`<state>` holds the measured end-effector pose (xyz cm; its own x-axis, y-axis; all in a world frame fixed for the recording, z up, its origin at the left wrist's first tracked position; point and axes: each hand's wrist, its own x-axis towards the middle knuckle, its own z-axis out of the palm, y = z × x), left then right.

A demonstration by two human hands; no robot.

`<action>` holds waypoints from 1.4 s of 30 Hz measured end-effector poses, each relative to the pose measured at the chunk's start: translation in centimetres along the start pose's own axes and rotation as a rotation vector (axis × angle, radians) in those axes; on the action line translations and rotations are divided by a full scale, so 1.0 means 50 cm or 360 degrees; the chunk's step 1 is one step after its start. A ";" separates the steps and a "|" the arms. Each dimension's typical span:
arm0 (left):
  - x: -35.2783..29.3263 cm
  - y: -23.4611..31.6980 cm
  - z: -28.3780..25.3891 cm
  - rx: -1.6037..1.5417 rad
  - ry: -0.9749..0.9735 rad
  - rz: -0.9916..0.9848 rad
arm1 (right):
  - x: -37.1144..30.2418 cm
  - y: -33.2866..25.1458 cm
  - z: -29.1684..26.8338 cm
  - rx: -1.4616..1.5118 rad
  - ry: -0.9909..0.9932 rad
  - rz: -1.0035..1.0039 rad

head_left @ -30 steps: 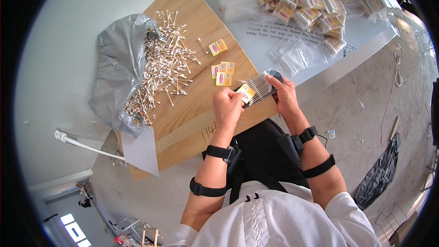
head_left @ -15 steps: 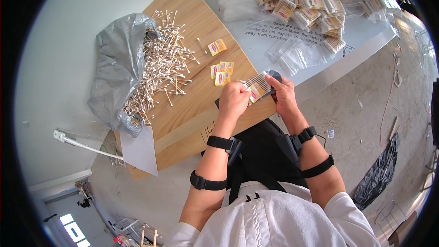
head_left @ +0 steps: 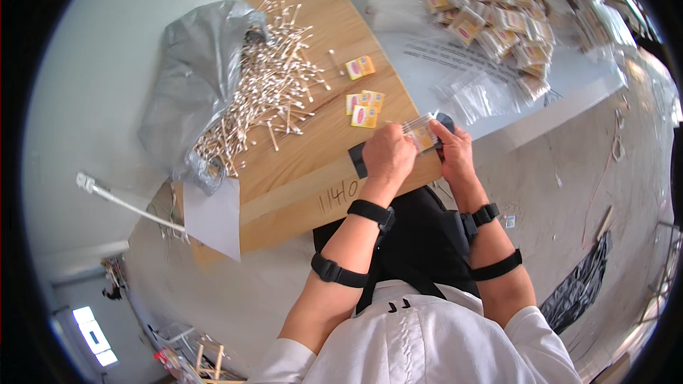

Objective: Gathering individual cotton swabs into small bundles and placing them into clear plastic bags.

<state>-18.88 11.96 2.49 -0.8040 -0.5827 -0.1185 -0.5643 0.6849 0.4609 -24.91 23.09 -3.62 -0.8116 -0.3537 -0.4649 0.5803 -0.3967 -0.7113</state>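
Observation:
At the table's near right corner, a small clear bag of cotton swabs (head_left: 422, 136) with a yellow label lies between my two hands. My left hand (head_left: 390, 156) is closed at the bag's left end, its fingertips partly hidden behind the knuckles. From the other side my right hand (head_left: 456, 152) grips the bag with the thumb on top and the fingers beneath. A dark round object (head_left: 446, 122) shows beside the right thumb; its kind is unclear. Left of my hands lie several yellow label cards (head_left: 365, 115), and another yellow card (head_left: 360, 67) lies farther back.
A heap of loose cotton swabs (head_left: 274, 82) spills from a grey plastic bag (head_left: 196, 75) on the wooden table (head_left: 341, 21). Filled swab packets (head_left: 505, 21) pile up at the back right, near empty clear bags (head_left: 480, 96). A black flat piece (head_left: 357, 161) lies by my left hand.
The whole view has shifted, so the table and its contents sit farther right. My left hand has turned and now covers more of the swab bag; both hands still hold it.

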 end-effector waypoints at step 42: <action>-0.165 -0.387 -0.124 -0.0086 0.1052 -0.0022 | 0.030 0.176 0.407 -0.2523 -0.0460 -0.1199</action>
<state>-0.18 0.83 -0.01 -0.5030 -0.7487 0.4317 -0.5497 0.6626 0.5087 -19.63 1.81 0.15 -0.7081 -0.6911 0.1452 -0.6325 0.5292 -0.5656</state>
